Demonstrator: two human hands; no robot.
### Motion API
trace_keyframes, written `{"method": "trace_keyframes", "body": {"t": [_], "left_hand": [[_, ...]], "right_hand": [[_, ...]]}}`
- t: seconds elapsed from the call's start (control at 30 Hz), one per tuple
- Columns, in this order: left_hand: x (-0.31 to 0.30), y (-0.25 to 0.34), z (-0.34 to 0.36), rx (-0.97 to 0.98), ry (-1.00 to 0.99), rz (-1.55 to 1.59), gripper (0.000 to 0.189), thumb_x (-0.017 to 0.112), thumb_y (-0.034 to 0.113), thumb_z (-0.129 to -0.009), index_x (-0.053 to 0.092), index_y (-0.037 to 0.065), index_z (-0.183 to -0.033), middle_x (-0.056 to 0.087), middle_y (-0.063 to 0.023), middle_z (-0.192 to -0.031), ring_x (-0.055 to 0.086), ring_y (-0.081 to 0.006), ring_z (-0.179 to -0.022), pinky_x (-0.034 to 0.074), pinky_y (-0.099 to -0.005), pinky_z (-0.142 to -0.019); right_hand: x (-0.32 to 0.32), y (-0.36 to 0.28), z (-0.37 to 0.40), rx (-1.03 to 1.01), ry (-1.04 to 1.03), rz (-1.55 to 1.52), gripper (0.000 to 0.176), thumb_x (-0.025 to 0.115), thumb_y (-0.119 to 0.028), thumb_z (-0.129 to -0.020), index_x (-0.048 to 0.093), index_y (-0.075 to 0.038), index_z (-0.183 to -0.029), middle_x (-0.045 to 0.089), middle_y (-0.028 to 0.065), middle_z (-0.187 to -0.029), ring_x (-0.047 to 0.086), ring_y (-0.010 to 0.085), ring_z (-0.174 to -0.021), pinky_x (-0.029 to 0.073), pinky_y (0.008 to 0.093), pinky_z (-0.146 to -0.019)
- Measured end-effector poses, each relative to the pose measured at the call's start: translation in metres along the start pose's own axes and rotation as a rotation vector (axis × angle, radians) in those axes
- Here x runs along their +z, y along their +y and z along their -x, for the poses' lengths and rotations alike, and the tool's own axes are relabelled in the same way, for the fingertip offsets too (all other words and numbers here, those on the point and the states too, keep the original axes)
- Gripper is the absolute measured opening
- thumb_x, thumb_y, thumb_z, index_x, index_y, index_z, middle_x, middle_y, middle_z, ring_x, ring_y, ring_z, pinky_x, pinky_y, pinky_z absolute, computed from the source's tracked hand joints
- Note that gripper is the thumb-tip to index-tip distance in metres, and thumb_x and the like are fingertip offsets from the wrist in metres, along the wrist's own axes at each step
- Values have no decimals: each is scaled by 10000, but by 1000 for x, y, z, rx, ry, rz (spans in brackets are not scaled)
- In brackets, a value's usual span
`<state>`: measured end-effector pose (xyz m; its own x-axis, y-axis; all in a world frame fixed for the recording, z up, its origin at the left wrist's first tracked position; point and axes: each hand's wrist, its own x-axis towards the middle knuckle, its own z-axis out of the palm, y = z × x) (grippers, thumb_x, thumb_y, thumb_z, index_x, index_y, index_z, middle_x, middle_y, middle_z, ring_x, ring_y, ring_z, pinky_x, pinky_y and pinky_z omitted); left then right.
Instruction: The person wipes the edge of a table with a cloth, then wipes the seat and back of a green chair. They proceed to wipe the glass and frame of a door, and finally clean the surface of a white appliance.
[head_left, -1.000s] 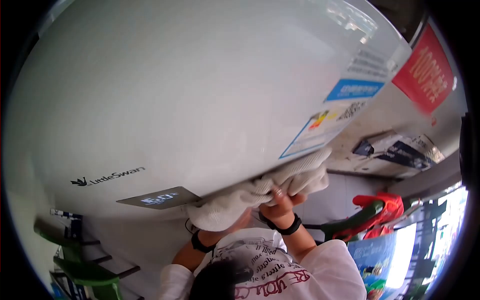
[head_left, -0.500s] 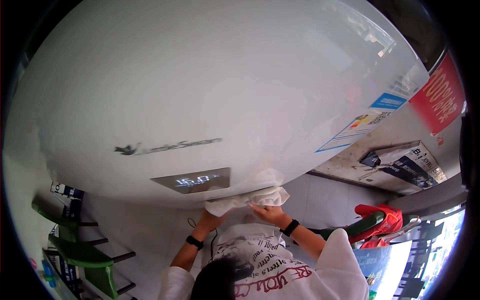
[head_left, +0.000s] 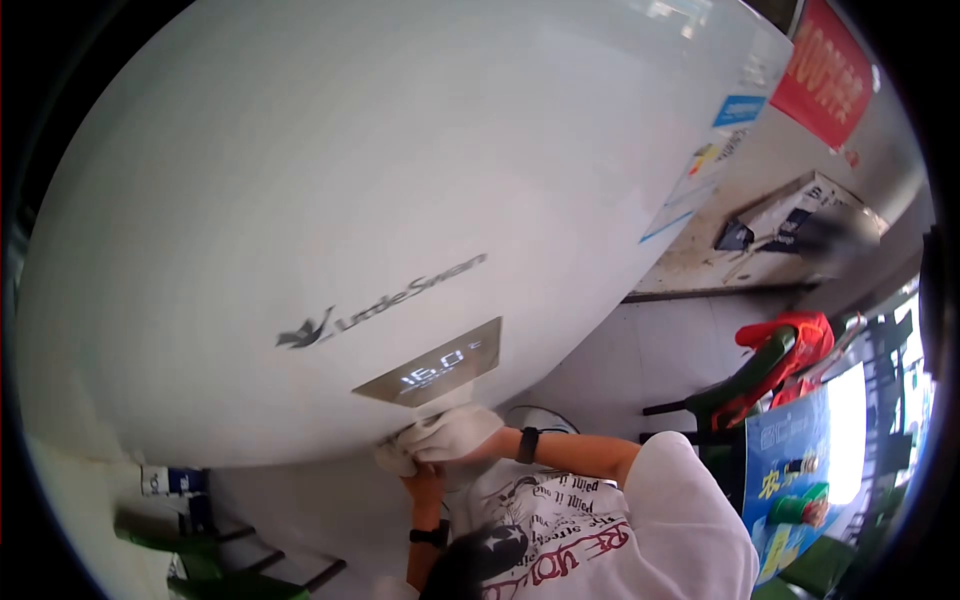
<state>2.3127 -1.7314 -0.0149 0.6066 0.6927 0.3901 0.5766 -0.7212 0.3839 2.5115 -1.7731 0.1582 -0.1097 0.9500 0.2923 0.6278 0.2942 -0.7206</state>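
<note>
A white cloth [head_left: 455, 432] is bunched against the lower edge of a large white Little Swan air conditioner [head_left: 330, 170], just below its lit display [head_left: 435, 365]. My right hand [head_left: 488, 446] is closed on the cloth's right side; folds cover most of its fingers. Under the cloth, my left hand [head_left: 426, 486] grips its lower edge with bent fingers. Both wrists wear black bands.
Green chairs [head_left: 200, 545] stand at the lower left beside a box [head_left: 172, 482]. On the right are a chair with a red cloth item [head_left: 800, 340], a blue-topped table [head_left: 785, 435] with a green container [head_left: 795, 508], and another box [head_left: 795, 215].
The view has turned, tilting the air conditioner. The cloth, earlier spread wide between my hands, is bunched up. My hands have come closer together, the right now higher than the left.
</note>
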Motion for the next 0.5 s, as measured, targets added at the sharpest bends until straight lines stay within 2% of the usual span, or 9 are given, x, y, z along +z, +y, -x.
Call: {"method": "trace_keyframes", "body": {"t": [0.07, 0.17, 0.23, 0.27, 0.37, 0.4, 0.5], "left_hand": [[6, 2, 6, -1, -35, -20, 579, 565, 158, -779, 374, -61, -1280, 437, -283, -1247, 424, -457, -1126, 322, -543, -943], [3, 16, 10, -81, -83, 51, 593, 565, 153, -797, 343, -69, -1300, 380, -314, -1287, 357, -482, -1175, 267, -526, -988], [-8, 32, 8, -101, -74, 96, 597, 570, 150, -803, 337, -73, -1305, 361, -327, -1298, 335, -495, -1190, 251, -516, -1004], [-13, 41, 4, -79, -52, 103, 590, 573, 148, -805, 345, -73, -1302, 367, -328, -1292, 346, -498, -1181, 258, -515, -1000], [-1, 46, -2, 0, -60, 135, 573, 583, 151, -808, 369, -69, -1292, 393, -326, -1273, 372, -497, -1167, 278, -519, -989], [5, 46, -4, 27, -76, 146, 568, 587, 153, -809, 377, -67, -1289, 402, -325, -1266, 380, -496, -1164, 284, -522, -985], [23, 70, -26, 333, 42, 60, 566, 596, 164, -810, 387, -54, -1288, 429, -313, -1250, 399, -485, -1164, 288, -537, -983]], "right_hand": [[8, 4, 1, 55, 5, -48, 286, 550, -372, -835, 617, -222, -1069, 631, 38, -946, 599, 214, -856, 481, 329, -729], [24, 36, 17, -56, 114, -108, 322, 582, -348, -827, 603, -187, -1106, 622, 62, -1001, 589, 229, -916, 467, 329, -799], [-11, 20, 23, -4, 94, -274, 297, 598, -279, -828, 612, -149, -1095, 602, 65, -1067, 565, 228, -977, 424, 310, -875], [-29, 17, 28, 19, 81, -353, 285, 606, -245, -829, 616, -129, -1090, 593, 66, -1101, 553, 228, -1008, 403, 301, -914], [-25, 54, 55, -37, 196, -379, 308, 610, -217, -826, 604, -92, -1108, 594, 81, -1106, 547, 233, -1029, 395, 311, -929], [-71, 32, 63, -34, 134, -427, 334, 613, -195, -822, 589, -60, -1127, 582, 102, -1139, 528, 252, -1074, 379, 327, -956], [-73, 73, 97, -132, 258, -305, 354, 621, -188, -815, 584, -69, -1146, 557, 109, -1192, 501, 259, -1128, 359, 343, -984]]}}
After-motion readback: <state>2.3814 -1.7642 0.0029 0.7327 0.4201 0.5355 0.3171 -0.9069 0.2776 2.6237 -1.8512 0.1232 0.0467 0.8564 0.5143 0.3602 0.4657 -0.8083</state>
